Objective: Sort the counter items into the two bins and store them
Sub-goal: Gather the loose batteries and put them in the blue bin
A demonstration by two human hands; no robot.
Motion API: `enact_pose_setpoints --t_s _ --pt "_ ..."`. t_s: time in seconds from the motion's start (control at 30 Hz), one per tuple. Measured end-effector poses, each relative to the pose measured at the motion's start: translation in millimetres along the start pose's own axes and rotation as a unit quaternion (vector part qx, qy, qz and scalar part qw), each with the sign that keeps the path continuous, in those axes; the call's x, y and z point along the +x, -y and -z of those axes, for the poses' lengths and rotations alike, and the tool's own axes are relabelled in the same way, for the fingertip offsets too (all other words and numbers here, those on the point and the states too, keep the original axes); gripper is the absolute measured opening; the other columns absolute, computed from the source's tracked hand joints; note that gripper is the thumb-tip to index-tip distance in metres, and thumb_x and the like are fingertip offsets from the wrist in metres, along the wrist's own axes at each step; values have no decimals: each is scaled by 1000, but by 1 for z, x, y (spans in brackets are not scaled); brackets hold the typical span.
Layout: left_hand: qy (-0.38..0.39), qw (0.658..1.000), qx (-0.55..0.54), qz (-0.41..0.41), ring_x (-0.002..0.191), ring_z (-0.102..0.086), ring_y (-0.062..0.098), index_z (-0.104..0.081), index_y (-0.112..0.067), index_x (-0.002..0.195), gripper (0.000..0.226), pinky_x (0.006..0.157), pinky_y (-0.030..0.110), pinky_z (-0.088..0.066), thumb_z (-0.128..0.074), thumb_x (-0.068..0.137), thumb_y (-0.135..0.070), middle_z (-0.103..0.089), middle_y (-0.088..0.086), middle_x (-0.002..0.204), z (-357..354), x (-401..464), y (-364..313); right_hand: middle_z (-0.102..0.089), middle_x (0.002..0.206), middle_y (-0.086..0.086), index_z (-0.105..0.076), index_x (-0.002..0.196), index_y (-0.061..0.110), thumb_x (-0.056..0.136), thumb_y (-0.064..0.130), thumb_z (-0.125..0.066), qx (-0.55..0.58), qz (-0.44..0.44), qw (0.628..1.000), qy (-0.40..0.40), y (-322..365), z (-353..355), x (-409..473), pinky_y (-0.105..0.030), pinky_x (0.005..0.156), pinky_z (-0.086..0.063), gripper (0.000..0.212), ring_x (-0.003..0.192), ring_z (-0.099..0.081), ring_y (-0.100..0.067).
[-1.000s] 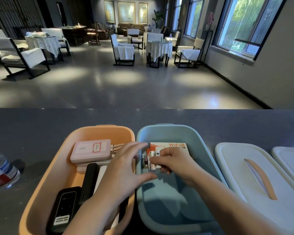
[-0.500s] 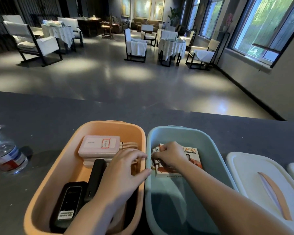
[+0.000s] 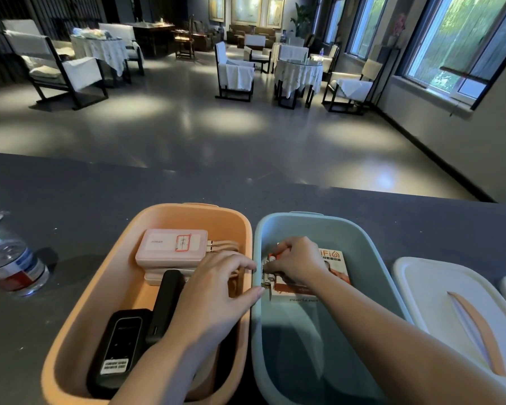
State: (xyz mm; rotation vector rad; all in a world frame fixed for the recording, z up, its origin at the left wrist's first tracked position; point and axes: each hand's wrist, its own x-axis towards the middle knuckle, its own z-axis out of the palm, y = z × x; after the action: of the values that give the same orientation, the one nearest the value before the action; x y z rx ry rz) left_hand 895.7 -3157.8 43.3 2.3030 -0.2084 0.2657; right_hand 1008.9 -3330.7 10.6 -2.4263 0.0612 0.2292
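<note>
Head view, looking down at two bins side by side on the dark surface (image 3: 70,200). Shows the right hand (image 3: 298,264) deep in the blue bin (image 3: 362,238), at the far left corner. Has a closed grip there, fingers curled round the battery pack (image 3: 268,276), which now sits low against the bin wall and just beside the WiFi box (image 3: 336,264). Looks like setting down, not picking up.

Shows the left hand (image 3: 216,287) over the orange bin (image 3: 70,346), fingers loose and spread, holding nothing. Touches the rim between the two bins with thumb and fingertips, maybe to keep the bins from sliding.

Differs from a second ago: back then held the battery pack higher and nearer the middle of the blue bin, with the left hand reaching across to help. Now has the pack tucked down by the box, and the left hand pulled back to the rim. Means this item is nearly sorted; needs only a letting go.

Same as before in the orange bin: pink power bank (image 3: 173,247) at the back, black power bank (image 3: 167,302) and black device (image 3: 123,346) in front. Same too for the white lid (image 3: 438,302) lying to the right and the water bottle (image 3: 12,267) off to the left.

Still to do, most likely: lids on, then bins put away.
</note>
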Motion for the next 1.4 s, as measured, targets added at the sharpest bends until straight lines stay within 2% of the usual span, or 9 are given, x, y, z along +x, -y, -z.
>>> enact_pose_setpoints --t_s 0.13,0.3,0.47,0.63,0.77,0.87,1.1,1.27,1.4 --pt "-1 1000 -6 -1 110 -40 -10 -62 -40 98 27 88 10 -29 -75 75 -39 -51 -30 109 0 1 0 -68 63 9 -64 76 29 65 23 -85 23 5 1000 -7 2 9 -10 -14 43 -43 24 51 -61 0" --pt "-41 999 -6 -17 109 -37 -17 -61 -40 98 19 87 4 -27 -68 80 -41 -53 -29 108 12 0 -6 -67 71 14 -69 78 32 77 25 -72 13 64 996 -52 6 35 -44 -9 51 -39 8 63 -59 4" --pt "-55 998 33 -20 110 -37 -14 -61 -42 100 16 93 19 -34 -63 84 -41 -53 -31 109 26 -16 -19 -63 66 24 -65 80 36 82 26 -65 1 117 991 -72 12 44 -96 -23 61 -47 10 60 -58 4" --pt "-99 993 55 22 111 -44 -7 -61 -41 101 17 91 20 -36 -65 84 -38 -54 -28 110 35 -60 -24 -66 92 17 -66 98 35 85 31 -63 -33 218 973 -62 23 31 -139 -12 65 -41 14 80 -58 2" --pt "-162 980 76 83 107 -50 -1 -63 -37 99 17 90 27 -43 -67 83 -34 -58 -24 105 48 -111 -20 -59 103 22 -62 107 39 86 33 -62 -47 321 946 -24 45 11 -169 -17 79 -47 22 92 -55 2" --pt "-211 961 121 132 100 -53 2 -66 -34 98 19 84 19 -39 -70 80 -29 -58 -23 102 66 -158 -14 -50 107 28 -57 113 43 88 36 -60 -59 389 919 24 66 -15 -189 -14 82 -44 26 96 -50 7" --pt "-315 893 180 266 92 -50 -1 -63 -35 103 21 89 23 -40 -67 82 -31 -55 -27 100 139 -301 11 -50 108 26 -59 114 39 88 31 -59 -37 517 843 140 149 -110 -263 -18 88 -40 27 105 -49 3" --pt "-382 831 217 341 103 -51 3 -63 -34 104 22 91 25 -39 -67 83 -35 -54 -25 100 203 -402 42 -55 115 20 -61 116 32 86 28 -60 -39 601 779 175 219 -190 -336 -21 95 -36 30 111 -47 -5" --pt "-393 805 240 374 104 -50 2 -62 -34 106 24 88 20 -36 -65 83 -38 -53 -26 102 260 -468 73 -53 123 18 -58 122 31 89 30 -60 -30 616 762 195 275 -253 -383 -26 99 -36 33 117 -44 -7"
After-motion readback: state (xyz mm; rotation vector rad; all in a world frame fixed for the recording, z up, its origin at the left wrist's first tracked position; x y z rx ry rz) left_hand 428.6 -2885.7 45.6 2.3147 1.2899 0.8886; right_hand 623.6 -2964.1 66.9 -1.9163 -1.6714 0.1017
